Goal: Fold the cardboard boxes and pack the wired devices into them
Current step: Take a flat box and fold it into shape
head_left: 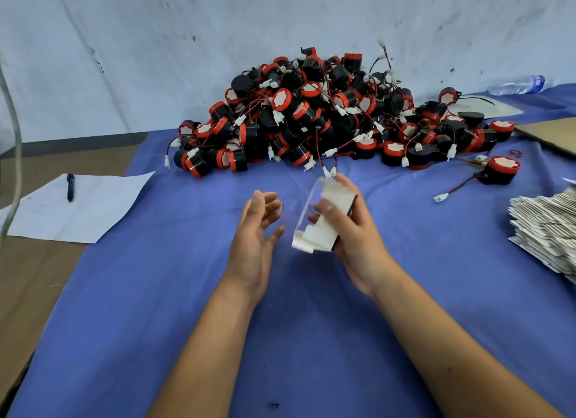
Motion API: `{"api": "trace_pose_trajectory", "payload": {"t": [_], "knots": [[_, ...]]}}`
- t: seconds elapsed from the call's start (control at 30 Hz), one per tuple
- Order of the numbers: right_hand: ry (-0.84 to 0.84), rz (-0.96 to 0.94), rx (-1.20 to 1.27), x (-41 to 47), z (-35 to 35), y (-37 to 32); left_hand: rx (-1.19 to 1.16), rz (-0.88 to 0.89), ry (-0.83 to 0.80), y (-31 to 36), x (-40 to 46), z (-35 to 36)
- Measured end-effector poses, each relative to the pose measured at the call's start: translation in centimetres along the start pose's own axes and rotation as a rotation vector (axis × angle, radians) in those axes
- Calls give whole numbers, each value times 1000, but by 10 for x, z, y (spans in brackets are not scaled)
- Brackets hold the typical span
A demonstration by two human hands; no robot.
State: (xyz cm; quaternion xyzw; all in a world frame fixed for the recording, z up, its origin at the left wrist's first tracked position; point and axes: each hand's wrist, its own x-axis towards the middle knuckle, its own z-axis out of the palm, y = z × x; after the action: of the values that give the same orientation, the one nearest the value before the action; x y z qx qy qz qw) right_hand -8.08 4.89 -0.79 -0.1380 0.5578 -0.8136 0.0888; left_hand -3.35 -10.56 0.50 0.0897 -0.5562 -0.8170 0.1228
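1. White cardboard box (pixel 321 221): held above the blue table cover (pixel 156 293), tilted, its near end showing open flaps. It is blurred; whether a device is already inside cannot be determined. A thin dark line along its right edge may be a wire, unconfirmed.
2. Right hand (pixel 349 230): fingers and thumb curled round the box, thumb across the front panel, fingers behind. The grip appears intended to keep the sleeve squared while the end flaps are worked.
3. Left hand (pixel 258 230): spread, fingers relaxed and apart, holding nothing, just beside the box but not touching it. In my judgement it is positioned to come in on the near flaps.
4. Pile of wired devices (pixel 311 115): black cylinders with red rims, red-and-black leads and white connectors, heaped at the far side of the cover against the white backdrop (pixel 156 43), within forward reach. One stray device (pixel 500 169) lies apart to the right with its lead trailing.
5. Stack of flat box blanks (pixel 548 230): at the right edge, near the right hand's side, presumably the supply for folding.
6. Other items: a sheet of paper (pixel 93 208) with a pen (pixel 70 187) on it to the left; a plastic bottle (pixel 517 85) lying far right; a flat brown cardboard panel (pixel 551 134) beyond the blanks.
7. Assessment: folding or closing step in hand; most devices remain unpacked.
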Motion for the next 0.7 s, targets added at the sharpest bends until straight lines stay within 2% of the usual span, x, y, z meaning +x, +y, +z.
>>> {"api": "trace_pose_trajectory", "payload": {"t": [0.1, 0.17, 0.27, 0.47, 0.7], "knots": [[97, 62, 228, 0, 4, -3, 57, -78, -326, -9, -5, 2], [68, 82, 215, -3, 8, -3, 119, -53, -414, -20, -12, 13], [49, 78, 140, -8, 15, -1, 122, 14, -287, -24, -15, 28], [158, 13, -76, -11, 22, 5, 76, 70, -88, -28, -17, 36], [233, -9, 33, -13, 29, 9, 41, 72, -108, -27, -13, 28]]}}
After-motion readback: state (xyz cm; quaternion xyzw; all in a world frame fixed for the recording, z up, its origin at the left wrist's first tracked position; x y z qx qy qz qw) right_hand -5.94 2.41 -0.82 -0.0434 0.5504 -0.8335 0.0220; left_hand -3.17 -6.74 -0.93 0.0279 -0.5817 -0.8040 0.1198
